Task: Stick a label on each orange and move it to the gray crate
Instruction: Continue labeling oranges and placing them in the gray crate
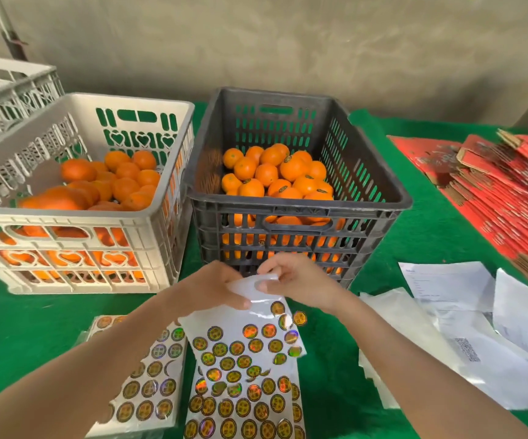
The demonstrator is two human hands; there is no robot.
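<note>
Both hands meet in front of the gray crate [297,205] and hold the bent top edge of a label sheet [243,331] covered with round gold holographic stickers. My left hand [216,288] pinches its left part, my right hand [291,275] pinches the right part. The gray crate holds several oranges [275,174], some showing small dark labels. To its left the white crate [75,213] holds several plain oranges [113,182]. Neither hand holds an orange.
More label sheets [154,384] lie on the green cloth [18,324] near me. White papers and backing sheets [459,327] lie at the right. Flattened red cartons [503,185] are stacked at the far right. Another white crate [6,90] stands at the back left.
</note>
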